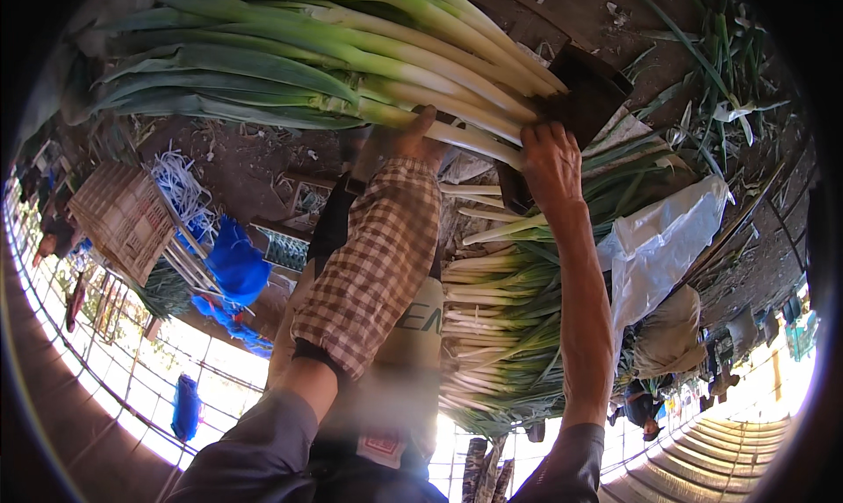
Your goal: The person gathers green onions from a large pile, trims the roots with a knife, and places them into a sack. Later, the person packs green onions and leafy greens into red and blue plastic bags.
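Long green onions (395,61) with white stalks lie across the top of the view, leaves to the left and root ends against a dark block-like object (586,94). My left hand (419,137), below a checked sleeve cover, has its thumb over the lowest stalk, closed around it. My right hand (551,160) is at the root end of that stalk, fingers bent against the stalk ends and the dark object; whether it grips anything is hidden. Below, between my forearms, a pile of thinner green onions (487,299) lies with white ends to the left.
A woven-look plastic basket (122,219), white strings (181,187) and blue material (238,259) are at the left. Clear plastic sheeting (658,246) lies right of my right forearm. Loose leaves (724,75) litter the ground at upper right. Another person (642,404) is far off at lower right.
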A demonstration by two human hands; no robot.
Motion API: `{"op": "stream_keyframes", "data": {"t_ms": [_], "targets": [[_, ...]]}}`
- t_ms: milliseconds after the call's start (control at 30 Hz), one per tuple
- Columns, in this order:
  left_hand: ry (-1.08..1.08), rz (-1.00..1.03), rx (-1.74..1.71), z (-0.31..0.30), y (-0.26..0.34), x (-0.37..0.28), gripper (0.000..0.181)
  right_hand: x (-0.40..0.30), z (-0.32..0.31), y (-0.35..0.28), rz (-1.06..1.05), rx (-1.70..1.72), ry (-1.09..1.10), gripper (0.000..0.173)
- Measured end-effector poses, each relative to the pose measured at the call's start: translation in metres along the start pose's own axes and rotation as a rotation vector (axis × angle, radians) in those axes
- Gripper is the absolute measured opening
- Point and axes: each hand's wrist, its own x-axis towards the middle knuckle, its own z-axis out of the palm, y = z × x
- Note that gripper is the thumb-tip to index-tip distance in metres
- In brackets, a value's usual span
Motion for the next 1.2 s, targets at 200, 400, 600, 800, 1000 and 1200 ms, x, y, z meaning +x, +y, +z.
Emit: {"op": "stream_keyframes", "data": {"t_ms": [200,400,600,800,1000,1200], "targets": [[0.134,-0.345,0.303,-0.025,0.007,0.008,0.069,0.006,0.035,0.001,0.087,0.021,-0.045,0.017],[-0.108,-0.32,1.123,-0.047,0.049,-0.061,0.051,0.012,0.024,-0.017,0.035,-0.052,-0.067,0.009],[0.165,0.695,1.997,-0.013,0.148,-0.112,0.036,0.001,0.041,-0.026,0.095,0.043,-0.104,0.008],[-0.596,1.31,2.518,0.043,0.225,-0.022,0.039,0.011,0.048,-0.039,0.198,0.121,-0.114,0.014],[-0.663,1.202,2.603,0.013,0.238,0.005,0.049,0.018,0.05,-0.032,0.259,0.171,-0.038,0.021],[-0.645,1.079,2.525,0.035,0.231,-0.02,0.039,0.039,0.016,-0.058,0.298,0.205,0.058,0.04]]}}
